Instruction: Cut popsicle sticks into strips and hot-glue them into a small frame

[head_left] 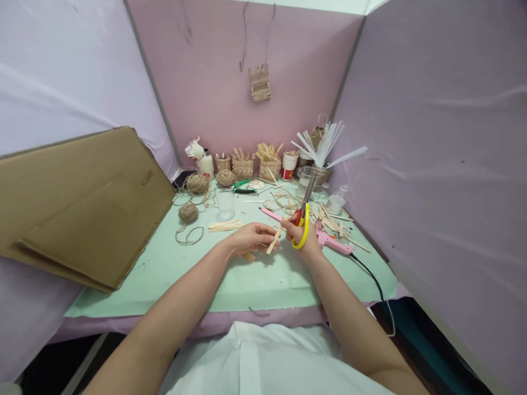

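My right hand [305,237] is closed around scissors [305,225] with yellow and red handles, their blades pointing up and away. Its fingertips also pinch the upper end of a flat, pale wooden stick [274,240], which slants down to the left. My left hand [256,237] is beside that stick, fingers bent and apart; whether they touch it I cannot tell. Below the left palm, a short piece of wooden stick [248,256] lies on the table. A pink glue gun [335,244] lies to the right of my right hand, partly hidden by it.
Twine balls [188,213], a clear cup [225,204] and stacked sticks [225,225] lie left. Baskets of sticks [269,167] line the back. Loose sticks [329,219] and white glue sticks [323,144] are right. Cardboard [90,203] leans left; a black cord [370,277] crosses the right edge.
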